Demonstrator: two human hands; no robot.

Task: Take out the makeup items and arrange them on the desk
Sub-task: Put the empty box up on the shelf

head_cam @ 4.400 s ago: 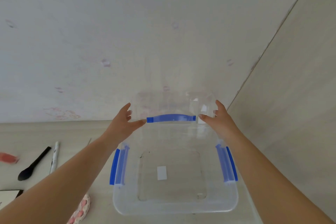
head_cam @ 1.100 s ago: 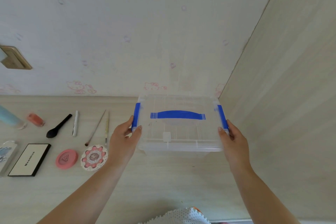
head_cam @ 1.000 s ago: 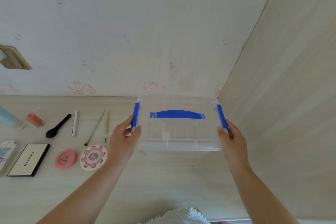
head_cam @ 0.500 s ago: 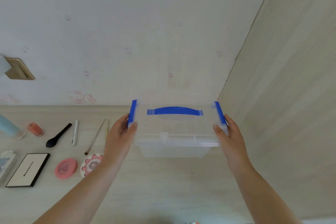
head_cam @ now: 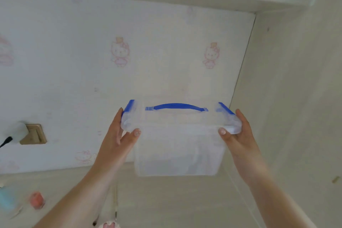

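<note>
Head view shows both hands holding a clear box (head_cam: 177,146) in the air in front of the wall (head_cam: 92,42), above the desk (head_cam: 166,200). Its lid is on, with a blue handle (head_cam: 176,106) on top and blue latches at each end. The left hand (head_cam: 118,139) clasps the left end, thumb pressed on the front under the rim and fingers wrapped round the side; the right hand (head_cam: 238,135) clasps the right end the same way. The box looks empty, though blur keeps this from being certain. At the lower left of the desk stand a small orange pot (head_cam: 37,200) and a pale blue bottle (head_cam: 6,200), both smeared by motion, well apart from the box. A wall socket (head_cam: 34,134) with a plug sits at the left, and a shelf (head_cam: 203,0) runs overhead. Judging by the closed, seemingly empty box, the unpacking appears done and the step in hand is putting the box away. The next move calls for a level carry, a firm hold at both ends, and a free spot, perhaps the shelf above
</note>
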